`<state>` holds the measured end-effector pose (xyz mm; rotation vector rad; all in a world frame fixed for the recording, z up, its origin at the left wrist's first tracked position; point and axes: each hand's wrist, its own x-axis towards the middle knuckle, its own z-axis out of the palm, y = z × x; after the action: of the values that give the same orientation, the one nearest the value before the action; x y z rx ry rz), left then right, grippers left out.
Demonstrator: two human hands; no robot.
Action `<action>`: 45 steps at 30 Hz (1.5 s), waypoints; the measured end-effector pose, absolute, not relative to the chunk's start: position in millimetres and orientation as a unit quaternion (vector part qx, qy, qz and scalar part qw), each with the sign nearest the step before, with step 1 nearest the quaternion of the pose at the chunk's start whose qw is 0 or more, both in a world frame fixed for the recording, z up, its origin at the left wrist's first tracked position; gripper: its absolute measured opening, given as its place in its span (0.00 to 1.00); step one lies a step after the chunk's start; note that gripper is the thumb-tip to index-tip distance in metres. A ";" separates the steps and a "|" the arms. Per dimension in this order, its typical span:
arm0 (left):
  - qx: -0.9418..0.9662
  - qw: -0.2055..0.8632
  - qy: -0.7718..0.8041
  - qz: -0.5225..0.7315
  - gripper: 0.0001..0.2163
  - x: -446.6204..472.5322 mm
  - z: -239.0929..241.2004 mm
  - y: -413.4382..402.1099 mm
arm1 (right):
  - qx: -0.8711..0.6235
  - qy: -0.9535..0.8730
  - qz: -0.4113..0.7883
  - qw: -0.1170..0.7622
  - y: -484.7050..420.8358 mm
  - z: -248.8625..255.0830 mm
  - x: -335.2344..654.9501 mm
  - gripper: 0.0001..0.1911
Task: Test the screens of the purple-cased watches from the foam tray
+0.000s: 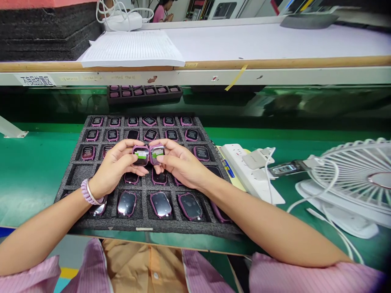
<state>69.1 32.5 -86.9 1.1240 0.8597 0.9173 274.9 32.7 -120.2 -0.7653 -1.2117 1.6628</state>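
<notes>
My left hand (120, 162) pinches a purple-framed smartwatch (141, 160) by its edges, its screen facing me with a green and white band lit on it. Beside it, my right hand (179, 160) grips a second purple smartwatch (155, 151), whose screen also shows green. The two watch bodies are held side by side and look to be touching. Beneath both hands lies a dark grey foam tray (76, 162) with purple watch bodies in its pockets. Screens in the back rows show small white text; the front-row watch (126, 203) has a dark, reflective face. My hands hide part of the middle rows.
Right of the tray are a white power strip (244, 175) with a charger, a small device (287, 168) and a white fan (366, 179) with loose cables. Behind, a second watch tray (145, 95) sits under a shelf (229, 44) holding papers (134, 47). A person (161, 11) is farther back.
</notes>
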 end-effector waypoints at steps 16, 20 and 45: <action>0.509 0.660 0.382 0.400 0.17 70.4 -86.4 32.5 | -0.307 -0.510 0.658 0.461 32.6 -120.0 274.8 0.20; 0.508 0.658 0.384 0.403 0.16 70.6 -87.5 33.1 | -0.300 -0.509 0.663 0.459 32.0 -119.5 275.5 0.21; 0.535 0.630 0.375 0.419 0.24 69.3 -94.5 37.3 | -0.292 -0.505 0.661 0.473 35.9 -124.1 275.8 0.22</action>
<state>69.3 37.3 -94.5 1.2261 0.8580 0.9596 275.8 35.9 -124.1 -0.7140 -1.2369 1.6168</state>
